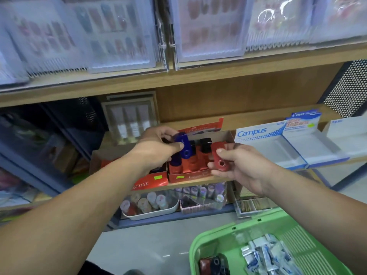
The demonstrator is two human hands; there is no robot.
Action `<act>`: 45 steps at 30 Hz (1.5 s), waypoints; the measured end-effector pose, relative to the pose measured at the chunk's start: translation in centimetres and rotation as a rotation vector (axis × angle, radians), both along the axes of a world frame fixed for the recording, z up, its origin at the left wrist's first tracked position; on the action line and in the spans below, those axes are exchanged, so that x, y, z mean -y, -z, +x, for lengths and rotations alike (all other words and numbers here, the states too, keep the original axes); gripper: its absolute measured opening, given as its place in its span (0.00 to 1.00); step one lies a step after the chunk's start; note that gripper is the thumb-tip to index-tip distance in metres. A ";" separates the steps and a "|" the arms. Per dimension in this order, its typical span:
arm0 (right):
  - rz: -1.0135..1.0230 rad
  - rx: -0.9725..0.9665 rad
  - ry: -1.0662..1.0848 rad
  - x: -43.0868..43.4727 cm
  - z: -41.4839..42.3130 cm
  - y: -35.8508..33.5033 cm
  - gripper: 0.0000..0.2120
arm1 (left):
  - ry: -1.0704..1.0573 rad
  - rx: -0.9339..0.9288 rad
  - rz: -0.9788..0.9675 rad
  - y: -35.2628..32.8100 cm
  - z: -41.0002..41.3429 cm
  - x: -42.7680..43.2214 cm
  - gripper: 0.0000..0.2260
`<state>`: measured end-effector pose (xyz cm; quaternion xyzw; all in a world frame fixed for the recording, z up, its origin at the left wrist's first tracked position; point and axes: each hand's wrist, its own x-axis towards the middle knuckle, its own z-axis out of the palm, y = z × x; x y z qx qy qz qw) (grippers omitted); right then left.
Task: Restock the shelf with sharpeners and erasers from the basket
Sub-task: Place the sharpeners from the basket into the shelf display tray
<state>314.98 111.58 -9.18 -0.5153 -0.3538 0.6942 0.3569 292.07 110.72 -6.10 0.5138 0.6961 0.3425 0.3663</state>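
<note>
**Operator:** What is in front of me?

**Describer:** You face a wooden shelf (218, 76) in a shop, with a pale floor (149, 245) below. The top tier carries blurred packs of press-on nails (208, 26).

**Operator:** Where are the sharpeners I hold?

**Describer:** Your left hand (156, 147) holds a blue sharpener (183, 144) over the left part of a red display box (188, 176) on the middle tier. The thumb is in front and the fingers (166, 133) are curled behind it. Your right hand (244, 167) pinches a red sharpener (218, 155) at the box's right end, with the thumb on its face and its round hole towards you. Red, black and blue sharpeners stand upright in rows inside the box.

**Operator:** And the basket?

**Describer:** A green basket (218, 238) sits low on your right, under your right forearm. It holds a heap of wrapped white erasers (264, 255). To their left lie a few red and black loose sharpeners (213, 262).

**Operator:** What is around the box?

**Describer:** To its right stands a white-and-blue Campus carton (258, 133), with a Pilot carton (301, 124) beside that. A second red carton (149, 181) touches the box's left side. One tier down sits a white tray (151, 215) of round-capped items. Your hands and the blue sharpener hide part of the box's back row.
</note>
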 end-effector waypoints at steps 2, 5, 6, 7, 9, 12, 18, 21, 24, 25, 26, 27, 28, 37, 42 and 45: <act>0.005 -0.014 0.057 -1.2 -0.1 -0.3 0.15 | 0.040 -0.085 0.025 0.5 0.5 -0.9 0.08; 0.081 0.054 0.105 -2.5 -0.4 -0.8 0.15 | 0.119 -0.211 0.039 1.2 1.5 -1.8 0.07; 0.103 0.084 0.114 -2.6 -0.4 -0.7 0.15 | 0.141 -0.257 0.030 1.6 1.6 -2.0 0.07; 0.112 0.099 0.122 -2.7 -0.3 -0.6 0.14 | 0.159 -0.304 0.015 1.8 1.6 -2.1 0.07; 0.089 0.076 0.122 -2.6 0.2 -0.1 0.12 | 0.174 -0.363 -0.027 2.3 1.2 -2.2 0.07; 0.059 0.032 0.132 -2.3 1.1 0.3 0.09 | 0.193 -0.438 -0.060 2.3 1.3 -2.2 0.08; 0.057 -0.040 0.129 -1.8 0.8 0.1 0.09 | 0.262 -0.708 0.010 1.9 2.0 -1.9 0.21; 0.103 0.023 0.038 -1.2 0.1 -0.3 0.12 | 0.203 -0.497 0.009 0.8 0.6 -0.9 0.24; 0.188 0.158 -0.095 -0.5 -0.9 -0.4 0.14 | 0.170 -0.294 -0.065 0.0 -1.7 0.5 0.22; 0.211 0.216 -0.126 -0.3 -1.4 -0.5 0.15 | 0.172 -0.213 -0.106 -0.3 -2.5 1.1 0.24; 0.231 0.276 -0.146 -0.1 -1.8 -0.6 0.15 | 0.185 -0.161 -0.141 -0.5 -3.2 1.7 0.26; 0.252 0.325 -0.152 0.0 -2.2 -0.7 0.15 | 0.202 -0.143 -0.153 -0.7 -3.8 2.3 0.29; 0.269 0.356 -0.147 0.1 -2.6 -0.8 0.15 | 0.217 -0.141 -0.147 -0.7 -4.4 2.9 0.32; 0.348 0.560 -0.145 0.3 -6.3 0.1 0.15 | 0.111 0.035 -0.133 -0.3 -7.3 6.0 0.19; 0.457 0.688 -0.246 0.0 -7.4 0.3 0.16 | 0.066 0.134 -0.125 -0.2 -9.4 7.0 0.18; 0.540 0.782 -0.351 0.0 -8.4 0.0 0.16 | 0.060 0.124 -0.103 -0.4 -11.1 7.5 0.17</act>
